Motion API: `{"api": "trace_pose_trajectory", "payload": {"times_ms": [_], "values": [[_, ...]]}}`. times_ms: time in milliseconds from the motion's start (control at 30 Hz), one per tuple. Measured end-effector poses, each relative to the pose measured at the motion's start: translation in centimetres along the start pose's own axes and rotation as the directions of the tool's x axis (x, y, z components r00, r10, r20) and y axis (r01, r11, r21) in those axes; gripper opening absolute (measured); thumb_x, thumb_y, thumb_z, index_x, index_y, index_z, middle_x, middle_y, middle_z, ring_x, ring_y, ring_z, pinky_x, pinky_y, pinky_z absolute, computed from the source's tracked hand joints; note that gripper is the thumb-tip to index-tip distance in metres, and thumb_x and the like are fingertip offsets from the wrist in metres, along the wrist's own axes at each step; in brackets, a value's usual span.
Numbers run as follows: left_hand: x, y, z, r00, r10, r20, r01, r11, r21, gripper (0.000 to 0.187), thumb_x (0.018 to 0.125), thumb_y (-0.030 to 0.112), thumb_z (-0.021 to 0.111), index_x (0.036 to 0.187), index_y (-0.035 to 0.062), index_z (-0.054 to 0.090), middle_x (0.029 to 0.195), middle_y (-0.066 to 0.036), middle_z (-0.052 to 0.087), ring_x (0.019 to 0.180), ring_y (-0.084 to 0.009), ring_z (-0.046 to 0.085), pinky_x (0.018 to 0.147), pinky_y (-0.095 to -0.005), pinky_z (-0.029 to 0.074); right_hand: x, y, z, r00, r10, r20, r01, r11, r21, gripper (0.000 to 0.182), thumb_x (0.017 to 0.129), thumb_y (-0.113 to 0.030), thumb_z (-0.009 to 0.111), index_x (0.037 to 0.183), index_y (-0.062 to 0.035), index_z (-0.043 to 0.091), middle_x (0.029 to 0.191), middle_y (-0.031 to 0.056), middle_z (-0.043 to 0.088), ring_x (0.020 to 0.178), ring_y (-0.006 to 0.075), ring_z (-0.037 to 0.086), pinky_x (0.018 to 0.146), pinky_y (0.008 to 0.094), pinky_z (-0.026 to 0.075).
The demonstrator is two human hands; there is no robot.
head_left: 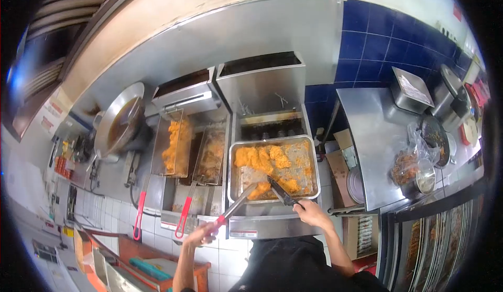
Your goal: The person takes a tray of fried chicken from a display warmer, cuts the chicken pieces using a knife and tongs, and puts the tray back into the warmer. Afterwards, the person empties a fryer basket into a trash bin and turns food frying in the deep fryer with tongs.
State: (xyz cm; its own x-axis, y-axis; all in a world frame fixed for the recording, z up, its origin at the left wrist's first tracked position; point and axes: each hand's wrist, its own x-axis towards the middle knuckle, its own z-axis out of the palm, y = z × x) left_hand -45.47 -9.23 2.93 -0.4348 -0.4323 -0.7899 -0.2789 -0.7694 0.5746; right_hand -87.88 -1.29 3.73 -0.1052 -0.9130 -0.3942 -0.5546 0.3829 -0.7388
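A metal tray (316, 179) holds several pieces of golden fried food (258, 158), and it rests over the front of the right fryer. My left hand (203, 234) is closed around the red-handled end of a long metal utensil (237, 204), whose far end lies over the tray's lower part by a fried piece (259, 190). Wrapped round the handle of black-tipped tongs (283, 191), my right hand (313, 213) is just below the tray's lower right edge. The tips of the tongs touch or overlap the food near the tray's middle.
Left of the tray, two fryer baskets, one with fried food (176, 142), have red handles (140, 216) sticking out towards me. A large wok of oil (119, 119) stands further left. On the right, a steel table (361, 129) bears a bag, pots and a metal container (412, 88).
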Motion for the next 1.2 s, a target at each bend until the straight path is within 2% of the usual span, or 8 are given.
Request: {"api": "trace_pose_trajectory", "payload": {"times_ms": [267, 400, 467, 533, 600, 667, 800, 1200], "values": [[1.1, 4.3, 10.3, 0.970, 0.238, 0.045, -0.230, 0.962, -0.146, 0.050, 0.097, 0.047, 0.049, 0.128, 0.0074, 0.050, 0.062, 0.006, 0.038, 0.040, -0.0012, 0.028, 0.034, -0.0183, 0.018, -2.5, 2.0, -5.2, 0.984, 0.178, 0.016, -0.171, 0.915, 0.364, 0.033, 0.093, -0.030, 0.052, 0.090, -0.0017, 0.067, 0.051, 0.0043, 0.053, 0.041, 0.0107, 0.049, 0.041, 0.0326, 0.039], [9.0, 4.3, 15.1, 0.946, 0.302, -0.115, -0.323, 0.891, -0.320, 0.046, 0.094, 0.051, 0.051, 0.107, 0.0064, 0.053, 0.063, 0.004, 0.042, 0.040, -0.0042, 0.028, 0.037, -0.0220, 0.021, 0.5, 5.4, -4.8, 0.976, 0.098, -0.196, -0.091, 0.995, 0.040, 0.038, 0.091, -0.032, 0.050, 0.089, 0.0024, 0.065, 0.069, 0.0200, 0.065, 0.066, 0.0390, 0.063, 0.063, 0.0467, 0.048], [9.8, 4.4, 16.4, 0.945, 0.260, -0.199, -0.295, 0.939, -0.175, 0.046, 0.092, 0.053, 0.054, 0.099, 0.0069, 0.054, 0.065, 0.003, 0.044, 0.044, -0.0044, 0.036, 0.038, -0.0208, 0.027, 0.7, 5.6, -4.3, 0.963, 0.148, -0.225, -0.149, 0.989, 0.010, 0.039, 0.090, -0.033, 0.050, 0.091, 0.0029, 0.066, 0.087, 0.0267, 0.065, 0.089, 0.0469, 0.059, 0.080, 0.0512, 0.046], [7.7, 3.3, 16.2, 0.895, 0.340, -0.288, -0.308, 0.939, 0.151, 0.058, 0.091, 0.052, 0.055, 0.113, -0.0009, 0.056, 0.067, 0.000, 0.049, 0.049, -0.0072, 0.044, 0.039, -0.0238, 0.034, 0.7, 6.1, -3.9, 0.924, 0.005, -0.381, -0.082, 0.979, -0.186, 0.037, 0.091, -0.031, 0.051, 0.083, 0.0027, 0.063, 0.075, 0.0237, 0.064, 0.075, 0.0409, 0.064, 0.067, 0.0494, 0.047], [4.8, 1.6, 14.4, 0.863, 0.320, -0.391, -0.196, 0.925, 0.324, 0.068, 0.090, 0.051, 0.057, 0.126, -0.0065, 0.052, 0.070, -0.003, 0.055, 0.059, -0.0105, 0.055, 0.041, -0.0256, 0.040, 0.1, 5.4, -4.5, 0.933, 0.126, -0.337, -0.170, 0.980, -0.103, 0.037, 0.091, -0.032, 0.051, 0.085, 0.0033, 0.063, 0.087, 0.0281, 0.063, 0.092, 0.0475, 0.058, 0.079, 0.0534, 0.044], [0.3, 2.3, 13.6, 0.846, 0.350, -0.402, -0.137, 0.872, 0.471, 0.062, 0.090, 0.050, 0.056, 0.115, -0.0062, 0.059, 0.069, -0.005, 0.058, 0.057, -0.0104, 0.054, 0.045, -0.0257, 0.042, -0.2, 5.8, -4.5, 0.945, 0.168, -0.282, -0.209, 0.970, -0.122, 0.041, 0.091, -0.033, 0.049, 0.097, 0.0047, 0.065, 0.096, 0.0292, 0.063, 0.096, 0.0453, 0.060, 0.087, 0.0502, 0.046], [0.0, 3.7, 11.0, 0.900, 0.306, -0.311, -0.016, 0.735, 0.678, 0.053, 0.092, 0.050, 0.054, 0.103, -0.0015, 0.063, 0.064, -0.005, 0.056, 0.050, -0.0119, 0.052, 0.043, -0.0286, 0.043, 0.3, 6.4, -4.0, 0.947, 0.085, -0.311, -0.128, 0.985, -0.120, 0.038, 0.090, -0.032, 0.052, 0.086, 0.0040, 0.063, 0.087, 0.0275, 0.063, 0.090, 0.0463, 0.059, 0.079, 0.0516, 0.046], [7.5, 9.4, 5.4, 0.990, -0.129, -0.055, 0.127, 0.665, 0.736, 0.066, 0.086, 0.061, 0.055, 0.122, 0.0062, 0.061, 0.064, 0.004, 0.045, 0.051, -0.0059, 0.038, 0.039, -0.0243, 0.025, -3.0, 4.9, -2.8, 0.974, 0.138, -0.177, -0.168, 0.972, -0.164, 0.038, 0.090, -0.032, 0.051, 0.091, 0.0027, 0.066, 0.089, 0.0296, 0.063, 0.090, 0.0455, 0.061, 0.084, 0.0512, 0.047]]}}
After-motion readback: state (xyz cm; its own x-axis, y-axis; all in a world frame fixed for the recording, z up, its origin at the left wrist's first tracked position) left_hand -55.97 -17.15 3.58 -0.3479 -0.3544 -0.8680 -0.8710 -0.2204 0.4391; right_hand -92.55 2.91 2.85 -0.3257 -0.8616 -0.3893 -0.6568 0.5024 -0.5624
